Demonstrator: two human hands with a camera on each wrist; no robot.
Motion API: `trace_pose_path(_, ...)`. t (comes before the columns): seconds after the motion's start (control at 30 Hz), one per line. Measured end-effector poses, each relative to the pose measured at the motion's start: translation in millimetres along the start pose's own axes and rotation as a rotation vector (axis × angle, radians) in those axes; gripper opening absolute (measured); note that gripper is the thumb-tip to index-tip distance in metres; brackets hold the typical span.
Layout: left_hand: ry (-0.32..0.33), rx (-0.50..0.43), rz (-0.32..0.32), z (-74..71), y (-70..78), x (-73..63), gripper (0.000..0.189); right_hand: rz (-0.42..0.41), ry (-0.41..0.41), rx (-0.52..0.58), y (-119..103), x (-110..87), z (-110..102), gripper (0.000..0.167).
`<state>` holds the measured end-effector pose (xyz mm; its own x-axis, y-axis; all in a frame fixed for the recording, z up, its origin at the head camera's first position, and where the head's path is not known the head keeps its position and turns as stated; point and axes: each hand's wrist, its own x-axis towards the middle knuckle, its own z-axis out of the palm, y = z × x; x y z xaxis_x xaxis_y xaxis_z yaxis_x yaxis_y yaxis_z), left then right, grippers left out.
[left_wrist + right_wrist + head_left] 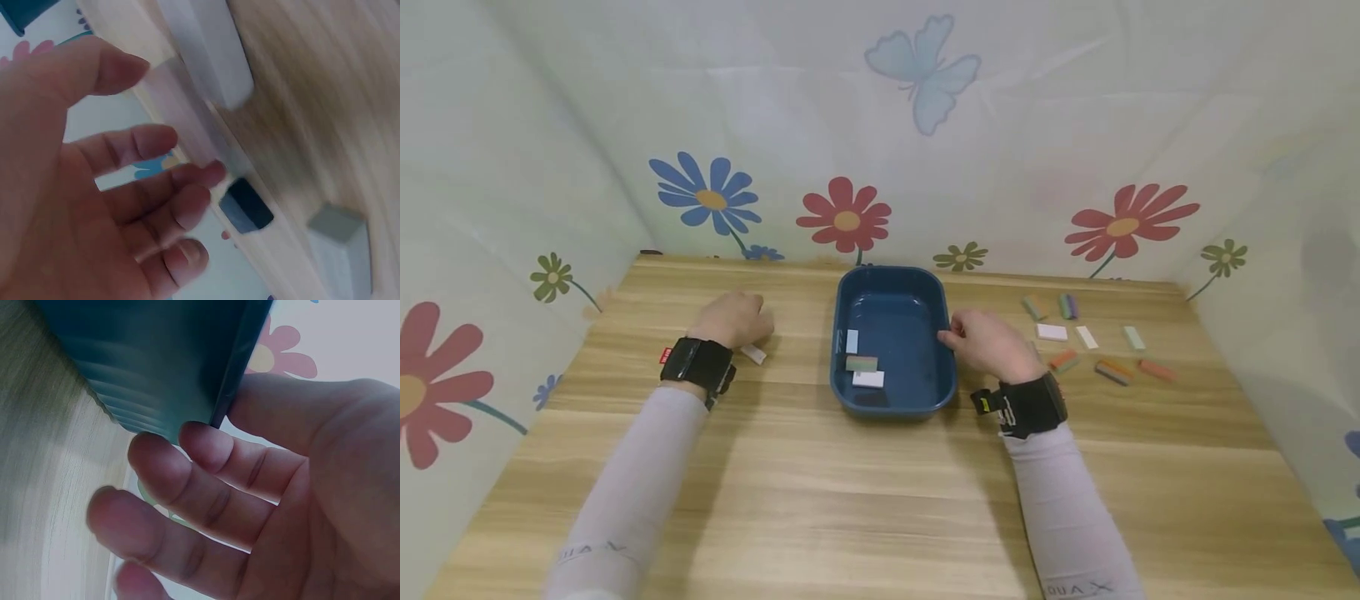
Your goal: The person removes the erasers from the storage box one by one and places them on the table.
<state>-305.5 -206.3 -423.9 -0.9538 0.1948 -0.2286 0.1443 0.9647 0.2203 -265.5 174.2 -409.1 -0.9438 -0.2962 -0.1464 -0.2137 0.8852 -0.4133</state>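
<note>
In the head view a dark blue plastic basin [893, 410] stands at the table's middle, with two white blocks [868, 380] and a striped block [861, 363] inside. My right hand [992, 343] pinches its right rim between thumb and fingers; the right wrist view shows the thumb against the basin's edge [234, 369]. My left hand [733, 320] hovers left of the basin, over a white block [753, 354]. Its fingers [156, 140] are loosely bent with nothing between them. Beneath lie a white block [209, 56], a pinkish block [187, 112], a dark block [245, 205] and a grey-green block [340, 250].
Right of the basin several small blocks lie spread about, among them a white block [1052, 332], a pale green block [1134, 337], a reddish block [1156, 370] and a purple striped block [1068, 306]. A flowered cloth [1000, 167] hangs around the wooden table [850, 500].
</note>
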Motion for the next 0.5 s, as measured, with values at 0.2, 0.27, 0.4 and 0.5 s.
trace_pose_path(0.2,0.007,0.024,-0.079,1.1,8.2,-7.6,0.016,0.012,0.008,0.006,0,0.4,1,0.028)
trace_pose_path(0.27,-0.001,0.036,-0.103,0.9,10.2,-9.6,0.014,0.013,0.008,0.011,0,0.5,2,0.028)
trace_pose_path(0.4,-0.033,0.045,-0.145,-1.0,13.5,-12.5,0.018,0.007,0.001,0.017,0,0.7,3,0.027)
trace_pose_path(0.5,-0.043,0.049,-0.161,-2.9,15.4,-12.6,0.02,0.012,0.002,0.015,0,0.4,2,0.027)
